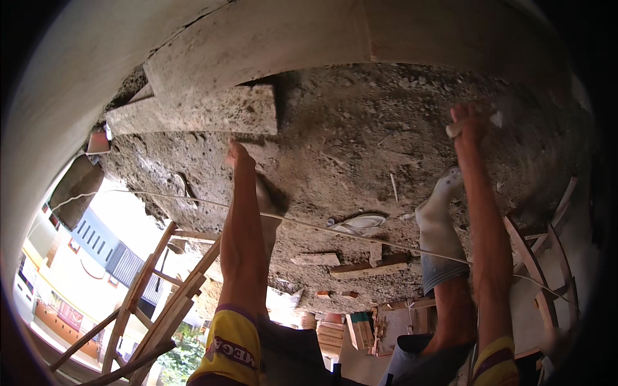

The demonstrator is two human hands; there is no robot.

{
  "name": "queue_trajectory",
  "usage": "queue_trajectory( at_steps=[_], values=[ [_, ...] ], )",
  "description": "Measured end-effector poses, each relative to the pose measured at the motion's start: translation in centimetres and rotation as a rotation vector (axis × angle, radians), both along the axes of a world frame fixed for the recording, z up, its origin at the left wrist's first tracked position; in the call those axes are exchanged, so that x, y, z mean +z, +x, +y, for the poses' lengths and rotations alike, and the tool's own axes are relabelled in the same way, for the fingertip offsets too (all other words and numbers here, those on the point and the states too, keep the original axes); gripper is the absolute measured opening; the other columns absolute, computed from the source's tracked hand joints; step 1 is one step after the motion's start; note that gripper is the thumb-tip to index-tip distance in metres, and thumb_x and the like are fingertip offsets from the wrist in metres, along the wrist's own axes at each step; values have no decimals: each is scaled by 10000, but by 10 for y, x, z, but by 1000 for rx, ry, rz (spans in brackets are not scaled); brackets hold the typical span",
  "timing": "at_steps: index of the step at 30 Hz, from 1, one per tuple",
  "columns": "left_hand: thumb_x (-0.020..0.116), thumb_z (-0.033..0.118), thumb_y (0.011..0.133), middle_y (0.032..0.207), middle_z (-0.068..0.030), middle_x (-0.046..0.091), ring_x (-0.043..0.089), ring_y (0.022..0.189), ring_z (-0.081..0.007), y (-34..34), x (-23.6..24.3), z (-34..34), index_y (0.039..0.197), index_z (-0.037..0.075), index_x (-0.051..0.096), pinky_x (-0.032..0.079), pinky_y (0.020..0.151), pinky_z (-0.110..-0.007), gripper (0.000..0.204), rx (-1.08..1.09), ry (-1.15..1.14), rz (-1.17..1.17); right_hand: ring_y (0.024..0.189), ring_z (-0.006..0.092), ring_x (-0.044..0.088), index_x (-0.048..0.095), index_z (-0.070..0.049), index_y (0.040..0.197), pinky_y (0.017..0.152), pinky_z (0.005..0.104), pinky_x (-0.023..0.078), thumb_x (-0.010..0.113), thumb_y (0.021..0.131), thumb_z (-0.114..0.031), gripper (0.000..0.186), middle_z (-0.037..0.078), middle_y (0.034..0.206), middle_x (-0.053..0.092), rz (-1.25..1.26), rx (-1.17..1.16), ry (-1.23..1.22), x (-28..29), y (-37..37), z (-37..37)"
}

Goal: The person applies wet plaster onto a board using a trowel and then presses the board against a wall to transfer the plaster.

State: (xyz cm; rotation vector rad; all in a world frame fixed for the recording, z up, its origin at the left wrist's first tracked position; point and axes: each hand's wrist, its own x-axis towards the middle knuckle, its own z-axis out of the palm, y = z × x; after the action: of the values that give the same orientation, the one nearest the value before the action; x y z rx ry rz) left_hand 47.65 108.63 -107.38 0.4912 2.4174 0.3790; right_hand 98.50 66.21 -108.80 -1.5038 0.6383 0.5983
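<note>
My right hand (472, 123) reaches far out over the rough dirt ground, its fingers closed round a pale handle-like piece (453, 131). A whitish blur shows on the hand's far side, so the kind of thing cannot be made out. My left hand (238, 153) is curled closed just below a dirt-stained board (212, 110); whatever it may hold is hidden. Between and beneath my arms runs a thin pale cord (322, 229), crossing from the left to the right. My right foot, in a whitish covering (441, 215), stands beside my right forearm.
Along the far side rises a pale wall (309, 38). A sandal (360, 222) and wooden offcuts (370, 267) lie on the ground between my legs. Wooden frames stand at the lower left (151, 302) and right (534, 270). A reddish block (98, 143) sits at the far left.
</note>
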Motion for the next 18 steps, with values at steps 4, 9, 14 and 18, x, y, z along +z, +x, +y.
queue_trajectory(
  at_steps=[4,9,14,18],
  values=[
    [624,536,1004,674,-62,520,433,551,-206,-72,-19,63,860,57,610,406,556,-433,501,-83,34,-47,977,221,695,620,-15,1124,831,377,620,681,1013,-268,283,138,1045,686,54,345,-106,55,-220,111],
    [641,573,981,1057,-129,662,670,877,-271,-146,-29,174,1261,34,605,560,741,-402,609,-6,201,-394,1021,335,679,502,40,1350,875,437,582,697,979,-424,625,206,1094,663,-125,766,109,53,-410,308],
    [819,480,880,1410,-229,533,624,1166,-291,-122,-10,163,1409,-4,518,548,942,-459,777,57,22,-458,974,383,669,506,51,1336,807,525,523,686,978,-431,627,249,1058,654,-229,795,-303,37,-481,397],
    [949,519,700,678,-69,560,514,638,-193,-150,49,183,660,21,521,442,554,-428,658,-140,50,-108,1078,364,628,465,41,1410,885,533,512,697,971,-430,684,231,1192,610,-28,877,-453,91,-508,435]
  ],
)
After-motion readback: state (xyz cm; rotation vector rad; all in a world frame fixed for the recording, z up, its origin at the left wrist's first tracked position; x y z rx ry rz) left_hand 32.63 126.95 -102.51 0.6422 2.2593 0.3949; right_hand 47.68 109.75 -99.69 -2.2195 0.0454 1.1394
